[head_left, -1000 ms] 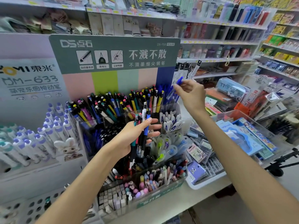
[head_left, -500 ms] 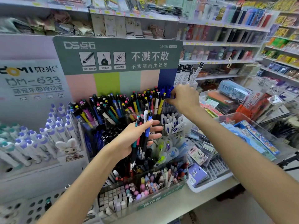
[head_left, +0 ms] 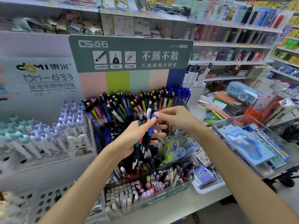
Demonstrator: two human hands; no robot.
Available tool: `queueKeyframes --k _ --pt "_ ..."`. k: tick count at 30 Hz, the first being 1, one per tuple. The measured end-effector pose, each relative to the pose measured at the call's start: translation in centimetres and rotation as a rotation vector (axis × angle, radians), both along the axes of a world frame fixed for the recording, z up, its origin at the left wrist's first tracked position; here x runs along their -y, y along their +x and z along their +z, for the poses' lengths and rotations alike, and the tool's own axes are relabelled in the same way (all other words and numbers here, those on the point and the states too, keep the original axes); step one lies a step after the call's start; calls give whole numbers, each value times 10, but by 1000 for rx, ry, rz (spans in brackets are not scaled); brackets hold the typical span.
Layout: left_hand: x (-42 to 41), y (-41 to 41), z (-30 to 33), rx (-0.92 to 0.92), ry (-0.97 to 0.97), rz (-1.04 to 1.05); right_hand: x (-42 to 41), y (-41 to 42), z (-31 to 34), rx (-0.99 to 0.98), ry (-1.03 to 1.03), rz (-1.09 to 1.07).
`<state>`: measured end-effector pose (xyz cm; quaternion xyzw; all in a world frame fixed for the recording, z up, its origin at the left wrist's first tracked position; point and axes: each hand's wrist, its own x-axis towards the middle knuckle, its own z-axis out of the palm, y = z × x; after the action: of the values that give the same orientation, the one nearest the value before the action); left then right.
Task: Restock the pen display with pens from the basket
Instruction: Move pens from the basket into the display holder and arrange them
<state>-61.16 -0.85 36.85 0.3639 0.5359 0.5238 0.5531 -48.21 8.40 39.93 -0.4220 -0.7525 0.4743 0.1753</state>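
At the far left of the frame stand rows of white pens with purple and teal caps [head_left: 40, 135], beneath a pale sign reading DM-633 [head_left: 48, 78], with a small rabbit figure [head_left: 80, 143] beside them. Toward the centre rises the pen display [head_left: 129, 109] — a clear-walled rack packed with upright pens, colourful clickers across most of it and a cluster of blue pens [head_left: 182, 96] at its right end — backed by a green header card [head_left: 129, 54] over pastel stripes. In front of it, at mid-frame, the left hand [head_left: 129, 141] is curled round a bundle of pens [head_left: 144, 135], tips pointing down, thumb pressed across them. Just right of that, the right hand [head_left: 176, 120] meets the top of the bundle, its fingertips seemingly pinching one pen's upper end, though blur makes the exact pen hard to pick out. Below the hands sits a low tray of erasers and small pastel items [head_left: 145, 188]. At the right, a clear bin [head_left: 258, 152] holds blue packaged goods — shelves of stock fill the upper right.
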Motion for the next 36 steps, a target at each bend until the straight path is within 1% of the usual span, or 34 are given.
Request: queueKeyframes --k 1,3,5,6,7,9,11,13,15,18,22,27,31,36 --pt "2 -2 0 4 8 6 0 -2 0 -37 -42 0" --pt "6 -8 0 6 21 34 -1 -7 2 -223 -176 -51" --pt "13 -18 0 5 25 80 -3 -13 11 -444 -256 -190" --pt "17 -24 -1 -3 24 106 -5 -15 15 -543 -247 -270" --pt "22 -30 -1 -11 22 140 -7 -15 19 -624 -205 -329" --pt "31 -42 -2 -12 17 228 -8 -18 24 -710 -49 -368" --pt "38 -51 -3 14 17 311 -3 -27 25 -729 123 -325" --pt "43 -57 -3 46 11 365 5 -41 22 -710 285 -233" --pt "48 -61 -4 64 8 393 12 -59 16 -621 451 -132" --pt "54 -64 -6 72 4 394 13 -81 8 -359 659 -8" --pt "60 -68 -8 77 -5 377 1 -92 9 -30 912 19" --pt "63 -71 -8 83 -12 352 -9 -95 28 102 934 72" --pt "61 -70 -5 95 -10 341 -9 -106 38 328 1007 206" --pt "61 -69 -2 109 -2 342 -14 -97 49 548 1058 267"
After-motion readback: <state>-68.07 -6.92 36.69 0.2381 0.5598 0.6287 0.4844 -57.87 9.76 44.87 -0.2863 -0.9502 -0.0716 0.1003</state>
